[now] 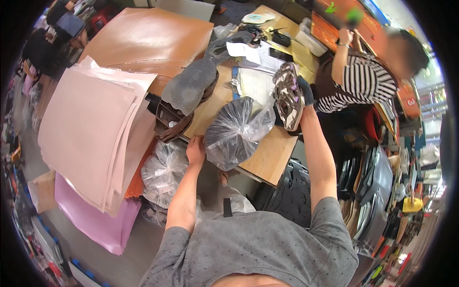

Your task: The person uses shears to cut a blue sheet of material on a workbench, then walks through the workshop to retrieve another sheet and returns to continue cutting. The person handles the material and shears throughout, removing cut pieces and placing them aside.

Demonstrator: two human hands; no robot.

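Head view: left hand (195, 149) grips clear bag (236, 131); gloved right hand (304, 91) holds cut-piece stack (288, 95) beside it

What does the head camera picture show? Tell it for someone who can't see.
A person's left hand grips a clear plastic bag on a wooden table, while the right hand, in a dark glove, holds up a stack of shiny cut pieces. Pink sheets lie to the left; another person in a striped shirt stands beyond.
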